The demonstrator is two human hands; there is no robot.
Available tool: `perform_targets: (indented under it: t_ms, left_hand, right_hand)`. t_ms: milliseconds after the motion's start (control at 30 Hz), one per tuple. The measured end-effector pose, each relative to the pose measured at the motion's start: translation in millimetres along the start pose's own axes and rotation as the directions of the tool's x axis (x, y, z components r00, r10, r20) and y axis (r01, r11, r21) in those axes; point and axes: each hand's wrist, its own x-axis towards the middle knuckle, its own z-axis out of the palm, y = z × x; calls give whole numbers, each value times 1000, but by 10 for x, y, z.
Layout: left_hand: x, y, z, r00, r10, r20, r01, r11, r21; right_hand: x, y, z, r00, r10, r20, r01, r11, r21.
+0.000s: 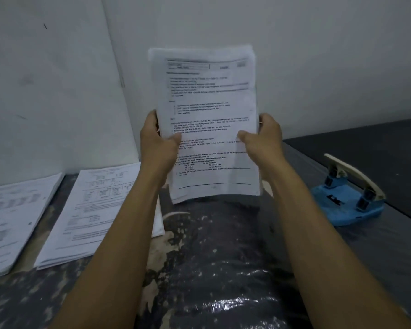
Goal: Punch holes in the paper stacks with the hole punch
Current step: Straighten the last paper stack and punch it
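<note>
One stack of printed paper [209,119] stands upright in front of us, lifted clear of the table and held against the pale wall behind it. We see black text in blocks down its front sheet, a ruled header at the top and a line near the bottom; the words are too blurred to read. The sheet edges at the top and sides do not line up neatly.

We hold the stack by its two long sides. Our left hand [156,136] grips the left edge, thumb curled over the front of the page and fingers hidden behind it. Our right hand [265,136] grips the right edge in the same way, thumb pressed on the front sheet, fingers wrapped round the back. Both forearms reach up from the bottom of the view.

The hole punch [349,193] sits on the table to the right of the stack, well apart from both hands. It has a blue base and a cream lever raised at a slant.

Two more stacks lie flat on the left side of the table: a near stack [88,217] just beside our left forearm, and a far stack [12,222] at the left edge of the view.

The table [223,269] is dark, with pale worn patches and a glossy sheen near us.
</note>
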Motion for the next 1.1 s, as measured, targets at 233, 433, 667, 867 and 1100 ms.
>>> perform_targets:
  t_ms: [233,433,667,867,1100]
  left_hand:
    - [100,108,-68,995,97,-2,-97,995,21]
    - [74,-25,-84,1000,22,0,-22,1000,11]
    - [52,-15,-66,1000,29,3,-29,1000,13]
    - [70,60,-100,999,27,20,-26,999,-46]
    - [55,65,-69,999,31,20,-30,997,-71]
  right_hand:
    - [-44,-143,58,996,-74,-48,76,996,43]
    - [-29,-68,30,1000,14,11,-15,1000,4]
    - [-53,-58,42,999,7,31,-9,998,60]
    - [-18,-156,-26,999,36,2,-36,994,105]
    - [-110,-111,28,996,57,-67,-44,983,179]
